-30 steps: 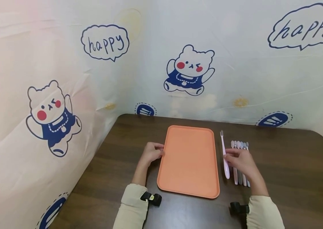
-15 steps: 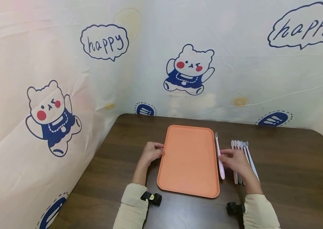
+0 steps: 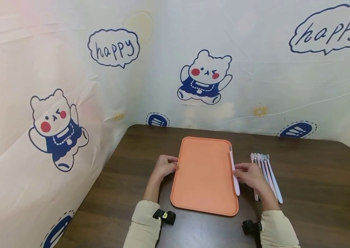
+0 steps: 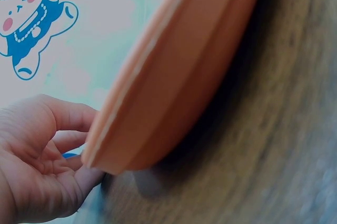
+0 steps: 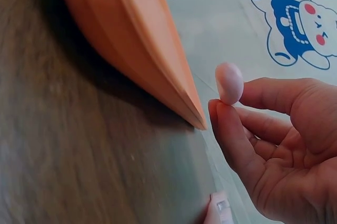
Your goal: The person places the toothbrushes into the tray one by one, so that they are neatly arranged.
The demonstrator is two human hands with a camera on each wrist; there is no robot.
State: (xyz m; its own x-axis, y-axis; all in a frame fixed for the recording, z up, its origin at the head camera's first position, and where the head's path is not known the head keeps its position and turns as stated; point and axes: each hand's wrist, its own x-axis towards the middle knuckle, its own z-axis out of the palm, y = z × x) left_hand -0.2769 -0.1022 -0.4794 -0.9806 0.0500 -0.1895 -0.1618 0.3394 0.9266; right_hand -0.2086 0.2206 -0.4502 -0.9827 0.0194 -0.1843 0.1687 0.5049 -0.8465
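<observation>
Pinching a pale pink toothbrush (image 3: 236, 186) between thumb and fingertips, the right hand (image 3: 250, 175) holds it over the right rim of an orange tray (image 3: 204, 175). Seen from the head, the toothbrush overlaps that rim and runs almost along it, its bristle end pointing away from the person and its thicker handle end toward them. From the right wrist, the rounded handle end shows in the grip, with a gap between it and the tray; whether the rest of the toothbrush touches the rim cannot be told. The left hand (image 3: 163, 167) has its grip on the tray's left rim, thumb and fingers meeting the edge from either side. The tray lies flat on a dark wooden bench (image 3: 323, 179), its long sides running away from the person. Just right of the right hand, several more toothbrushes (image 3: 274, 179) lie side by side on the bench, heads lined up at the far end; the right hand and forearm hide part of their handles. Pale sleeves (image 3: 142, 222) cover both forearms, and a small black camera (image 3: 170, 217) sits at each wrist. Behind the bench hangs a pale sheet (image 3: 255, 31) printed with winking bears (image 3: 204, 77), blue badges (image 3: 297, 130) and speech bubbles (image 3: 113, 48) reading "happy".
</observation>
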